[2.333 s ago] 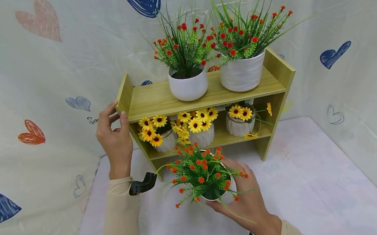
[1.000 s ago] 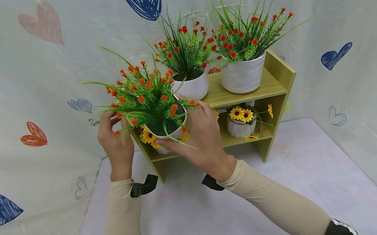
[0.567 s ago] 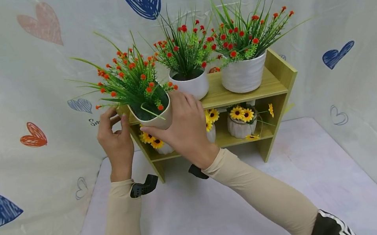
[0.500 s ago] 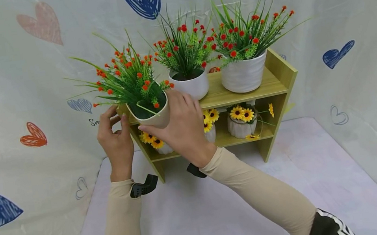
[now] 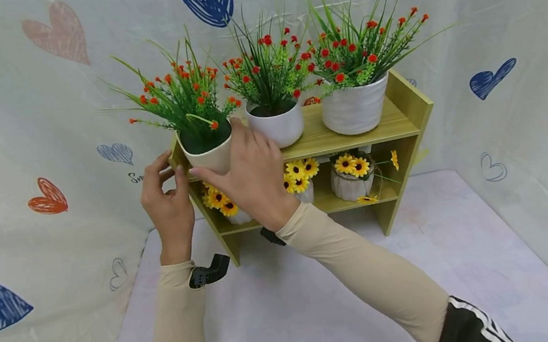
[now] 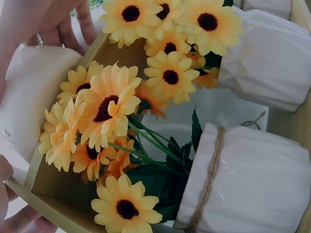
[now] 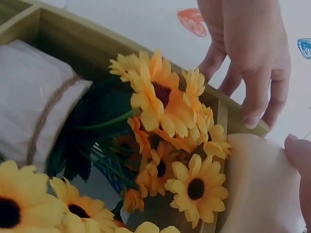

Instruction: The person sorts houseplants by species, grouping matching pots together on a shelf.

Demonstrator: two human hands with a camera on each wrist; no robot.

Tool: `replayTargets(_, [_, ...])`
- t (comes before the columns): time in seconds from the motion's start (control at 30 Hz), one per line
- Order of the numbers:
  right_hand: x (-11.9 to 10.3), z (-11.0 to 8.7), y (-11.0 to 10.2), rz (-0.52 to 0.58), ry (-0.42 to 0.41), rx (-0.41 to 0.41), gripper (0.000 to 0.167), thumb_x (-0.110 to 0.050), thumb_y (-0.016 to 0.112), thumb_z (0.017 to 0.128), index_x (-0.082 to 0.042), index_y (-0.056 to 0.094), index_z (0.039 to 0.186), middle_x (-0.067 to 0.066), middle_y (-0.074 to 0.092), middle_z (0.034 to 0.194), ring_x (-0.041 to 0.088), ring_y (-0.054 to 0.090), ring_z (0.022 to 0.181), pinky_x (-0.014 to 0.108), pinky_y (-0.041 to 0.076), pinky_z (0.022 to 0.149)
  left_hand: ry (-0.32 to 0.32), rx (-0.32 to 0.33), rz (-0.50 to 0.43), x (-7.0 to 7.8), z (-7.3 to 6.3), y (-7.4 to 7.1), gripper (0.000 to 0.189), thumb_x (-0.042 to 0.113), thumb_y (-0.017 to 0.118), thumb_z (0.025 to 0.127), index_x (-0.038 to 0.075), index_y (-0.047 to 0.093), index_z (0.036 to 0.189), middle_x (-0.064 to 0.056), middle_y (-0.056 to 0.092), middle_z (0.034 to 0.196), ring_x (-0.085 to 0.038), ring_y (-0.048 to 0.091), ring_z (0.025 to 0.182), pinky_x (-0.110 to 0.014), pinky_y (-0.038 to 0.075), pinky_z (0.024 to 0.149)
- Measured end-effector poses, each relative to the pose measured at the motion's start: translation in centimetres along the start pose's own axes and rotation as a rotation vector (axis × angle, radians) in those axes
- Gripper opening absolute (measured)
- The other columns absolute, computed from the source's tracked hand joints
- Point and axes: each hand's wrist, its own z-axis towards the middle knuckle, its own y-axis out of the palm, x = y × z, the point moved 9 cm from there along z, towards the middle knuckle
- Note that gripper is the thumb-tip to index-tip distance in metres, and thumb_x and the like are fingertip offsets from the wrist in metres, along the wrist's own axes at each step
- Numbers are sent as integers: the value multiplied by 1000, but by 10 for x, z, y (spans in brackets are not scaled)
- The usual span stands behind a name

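A cream-white pot point(image 5: 211, 159) of grass with small orange-red flowers is at the left end of the wooden shelf's point(image 5: 314, 143) top board. My right hand point(image 5: 256, 179) grips it, thumb in front and fingers along its right side. Whether its base touches the board cannot be told. My left hand point(image 5: 167, 211) holds the shelf's left side panel between thumb and fingers, also seen in the right wrist view, where the left hand point(image 7: 255, 58) is beside the pot point(image 7: 262, 189). Two more white pots of red flowers, a smooth one point(image 5: 276, 129) and a ribbed one point(image 5: 354, 109), stand to the right.
On the lower board stand small white pots with yellow sunflowers point(image 5: 350, 165), one tied with twine point(image 6: 209, 177). The held pot's hand partly hides them. The shelf stands on a pale table point(image 5: 350, 276) before a heart-printed curtain point(image 5: 527, 120).
My right hand has carried the flowerpot from in front of the shelf up and left to its top board, and the pot has become more upright. The left hand has kept its place.
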Motion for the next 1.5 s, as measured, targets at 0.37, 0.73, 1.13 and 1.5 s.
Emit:
replayTargets(0.37, [-7,13,9,-164,-17,-27,103,-80,66,86,4,55,144,14,71,125,26,71,110,38,59,90,10,-6,-2,3,1,-1,32,10,65,105,0,66,135,-24,68,128,-38,72,109,-3,48,72])
replayTargets(0.73, [-10,14,9,-160,-37,15,103,-78,68,86,6,53,144,18,69,128,27,70,110,36,60,92,9,-11,-7,3,0,-1,32,10,64,105,-1,66,136,-25,67,127,-38,72,110,-4,48,71])
replayTargets(1.13, [5,-34,-31,93,-122,115,80,-52,87,85,3,61,138,16,65,131,30,67,113,41,57,99,13,-20,-12,2,-2,0,33,8,63,106,-1,65,137,-26,67,128,-39,72,111,-4,48,71])
replayTargets(1.5, [63,-115,-48,249,-134,124,57,-28,89,87,1,65,130,17,67,123,31,67,105,46,59,88,4,-15,-22,1,-1,-1,34,7,63,105,-2,65,138,-26,66,128,-38,71,111,-4,49,72])
